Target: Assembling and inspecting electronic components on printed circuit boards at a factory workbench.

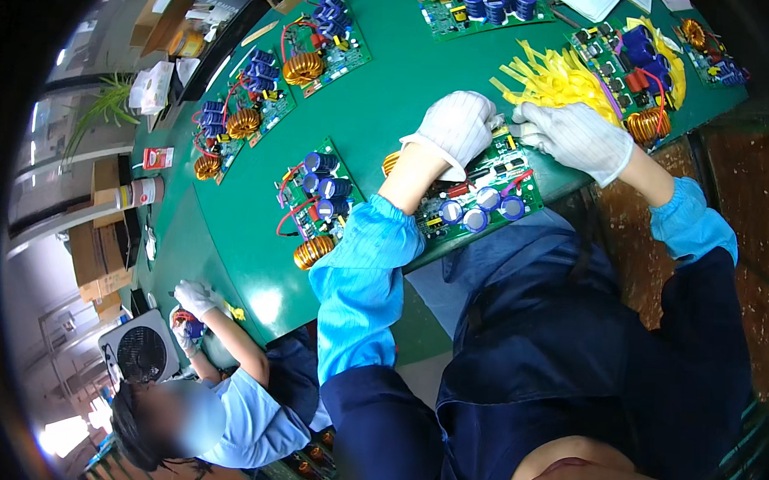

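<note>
A green circuit board lies at the table's near edge, with several blue capacitors along its near side. Over its far left part is my left hand in a white glove, fingers curled closed at the board's far edge. My right hand, gloved too, pinches with its fingertips close to the left ones, just beyond the board's far right corner. Whatever lies between the fingers of each hand is too small or hidden to make out. The left hand and wrist partly cover an orange-wound coil on the board's left.
A heap of yellow strips lies beyond my right hand, beside another board. Several similar boards stand to the left, the nearest by my left forearm. At lower left, a gloved co-worker handles a part near a fan.
</note>
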The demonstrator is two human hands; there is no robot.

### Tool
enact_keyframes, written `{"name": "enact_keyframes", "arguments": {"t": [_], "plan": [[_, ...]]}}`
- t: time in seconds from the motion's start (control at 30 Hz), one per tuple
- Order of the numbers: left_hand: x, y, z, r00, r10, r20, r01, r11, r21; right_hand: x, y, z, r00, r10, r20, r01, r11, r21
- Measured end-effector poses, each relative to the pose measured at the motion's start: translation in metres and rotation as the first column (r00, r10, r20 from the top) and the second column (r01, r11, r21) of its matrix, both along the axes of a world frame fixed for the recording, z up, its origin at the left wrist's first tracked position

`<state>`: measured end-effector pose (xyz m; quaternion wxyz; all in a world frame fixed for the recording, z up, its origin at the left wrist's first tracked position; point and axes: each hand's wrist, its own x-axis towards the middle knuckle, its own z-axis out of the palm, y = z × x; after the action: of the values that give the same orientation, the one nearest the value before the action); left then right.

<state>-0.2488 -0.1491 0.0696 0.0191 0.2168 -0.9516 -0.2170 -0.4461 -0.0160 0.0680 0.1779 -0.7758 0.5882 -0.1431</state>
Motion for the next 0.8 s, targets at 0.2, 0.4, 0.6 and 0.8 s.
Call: {"name": "enact_keyframes", "arguments": {"t": [0.2, 0.4, 0.6, 0.8], "plan": [[0.001, -0.005, -0.001, 0.999, 0.022, -0.024, -0.02, 0.998, 0.064, -0.011, -0.01, 0.02, 0.975, 0.201, -0.089, -0.201, 0.98, 0.007], [0.002, -0.007, 0.0, 0.999, 0.023, -0.042, -0.02, 0.997, 0.08, -0.018, -0.026, 0.006, 0.935, 0.298, -0.19, -0.3, 0.954, 0.018], [0.009, -0.009, -0.006, 0.994, -0.01, -0.107, 0.015, 0.999, 0.043, -0.008, -0.026, 0.024, 0.919, 0.293, -0.262, -0.28, 0.956, 0.087], [0.038, 0.004, 0.011, 1.0, -0.016, 0.002, 0.016, 0.999, 0.039, -0.02, -0.024, 0.017, 0.942, 0.308, -0.132, -0.313, 0.949, -0.023]]}}
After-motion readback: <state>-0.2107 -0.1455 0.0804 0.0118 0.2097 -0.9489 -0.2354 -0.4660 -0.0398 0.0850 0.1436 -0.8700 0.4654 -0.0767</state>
